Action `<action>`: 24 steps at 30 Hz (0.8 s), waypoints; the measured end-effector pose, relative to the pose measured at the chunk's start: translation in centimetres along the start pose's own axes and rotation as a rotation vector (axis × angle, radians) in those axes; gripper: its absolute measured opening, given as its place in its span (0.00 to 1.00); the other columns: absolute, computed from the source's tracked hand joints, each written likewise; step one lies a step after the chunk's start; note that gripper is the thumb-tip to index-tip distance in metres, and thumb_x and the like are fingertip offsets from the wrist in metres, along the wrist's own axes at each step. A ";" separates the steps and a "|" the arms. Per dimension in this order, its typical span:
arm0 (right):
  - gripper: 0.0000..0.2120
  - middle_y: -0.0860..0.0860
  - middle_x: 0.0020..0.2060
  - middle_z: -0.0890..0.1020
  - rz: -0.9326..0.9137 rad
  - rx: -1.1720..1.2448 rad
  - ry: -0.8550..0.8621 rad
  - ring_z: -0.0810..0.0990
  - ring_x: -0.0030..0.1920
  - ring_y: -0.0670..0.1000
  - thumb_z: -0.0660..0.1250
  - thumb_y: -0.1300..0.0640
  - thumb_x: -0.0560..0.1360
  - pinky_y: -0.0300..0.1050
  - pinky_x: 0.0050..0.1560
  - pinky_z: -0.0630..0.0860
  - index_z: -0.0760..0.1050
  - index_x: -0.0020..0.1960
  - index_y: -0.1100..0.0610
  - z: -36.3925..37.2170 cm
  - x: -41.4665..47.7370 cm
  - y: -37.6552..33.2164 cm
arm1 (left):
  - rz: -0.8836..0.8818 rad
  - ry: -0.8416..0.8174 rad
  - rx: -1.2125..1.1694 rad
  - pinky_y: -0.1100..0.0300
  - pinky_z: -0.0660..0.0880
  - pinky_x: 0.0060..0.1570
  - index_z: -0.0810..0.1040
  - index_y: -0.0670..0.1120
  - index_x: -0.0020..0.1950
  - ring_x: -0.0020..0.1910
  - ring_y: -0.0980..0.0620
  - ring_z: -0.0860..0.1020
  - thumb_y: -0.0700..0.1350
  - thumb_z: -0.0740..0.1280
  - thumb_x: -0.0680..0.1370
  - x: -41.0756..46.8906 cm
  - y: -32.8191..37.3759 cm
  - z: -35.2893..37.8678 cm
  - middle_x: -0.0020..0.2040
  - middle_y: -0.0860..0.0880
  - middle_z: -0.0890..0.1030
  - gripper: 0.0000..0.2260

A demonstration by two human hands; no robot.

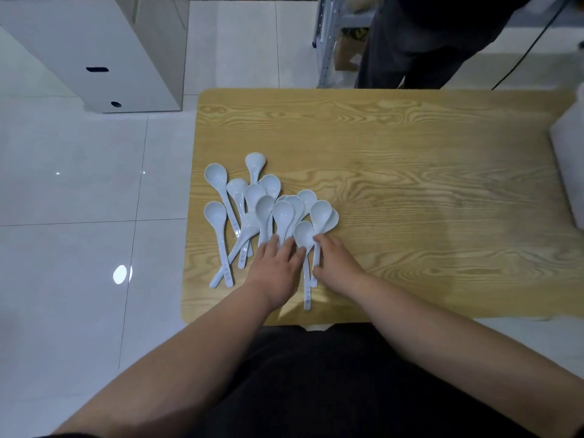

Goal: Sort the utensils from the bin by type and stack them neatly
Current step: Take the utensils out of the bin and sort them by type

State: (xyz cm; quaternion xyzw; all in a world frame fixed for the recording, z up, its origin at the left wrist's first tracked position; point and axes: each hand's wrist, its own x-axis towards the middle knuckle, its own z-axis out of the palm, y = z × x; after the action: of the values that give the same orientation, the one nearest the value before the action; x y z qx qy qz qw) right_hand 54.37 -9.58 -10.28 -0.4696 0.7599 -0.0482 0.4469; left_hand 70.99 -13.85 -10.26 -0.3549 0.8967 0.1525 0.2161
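Observation:
Several white soup spoons lie in a loose overlapping pile on the left part of the wooden table, bowls pointing away from me. My left hand lies palm down on the handles in the middle of the pile, fingers spread and straight. My right hand rests beside it, its fingers and thumb curled around the handle of a spoon at the pile's right edge. One more spoon lies between my two hands.
A white bin or bag juts in at the table's right edge. A person in dark clothes stands behind the table's far side. A white cardboard box stands on the tiled floor to the left.

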 end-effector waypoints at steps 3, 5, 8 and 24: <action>0.36 0.52 0.78 0.58 -0.052 -0.067 -0.054 0.61 0.77 0.54 0.67 0.59 0.77 0.48 0.75 0.63 0.55 0.81 0.53 -0.5 -0.3 0.0 | 0.029 0.007 0.003 0.40 0.50 0.76 0.47 0.51 0.81 0.79 0.35 0.46 0.47 0.57 0.81 0.2 0.3 -0.4 0.80 0.42 0.50 0.30; 0.33 0.52 0.77 0.61 -0.096 -0.057 -0.022 0.63 0.76 0.54 0.66 0.59 0.77 0.47 0.73 0.64 0.59 0.79 0.54 -1.0 -0.6 0.0 | 0.052 -0.033 0.038 0.39 0.49 0.76 0.48 0.51 0.81 0.80 0.36 0.44 0.46 0.57 0.81 0.3 0.5 -0.2 0.81 0.43 0.49 0.30; 0.32 0.51 0.76 0.63 -0.117 -0.102 -0.061 0.62 0.76 0.54 0.66 0.57 0.77 0.47 0.74 0.62 0.60 0.79 0.52 -1.6 -1.3 0.6 | 0.030 -0.072 0.076 0.37 0.49 0.75 0.49 0.52 0.81 0.79 0.36 0.43 0.47 0.57 0.80 0.7 0.7 -0.3 0.81 0.45 0.47 0.31; 0.19 0.52 0.64 0.77 -0.171 -0.286 0.004 0.75 0.63 0.54 0.59 0.50 0.82 0.49 0.57 0.74 0.73 0.71 0.51 -6.2 -12.6 11.0 | 0.120 -0.041 0.022 0.50 0.75 0.55 0.67 0.51 0.74 0.61 0.43 0.74 0.50 0.60 0.79 -2.0 12.0 -5.0 0.62 0.47 0.76 0.22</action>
State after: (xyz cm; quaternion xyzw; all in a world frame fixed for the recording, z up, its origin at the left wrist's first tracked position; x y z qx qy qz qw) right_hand 44.49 3.91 -4.01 -0.5913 0.7172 0.0216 0.3681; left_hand 62.44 -6.41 -3.49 -0.2950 0.9134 0.1623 0.2287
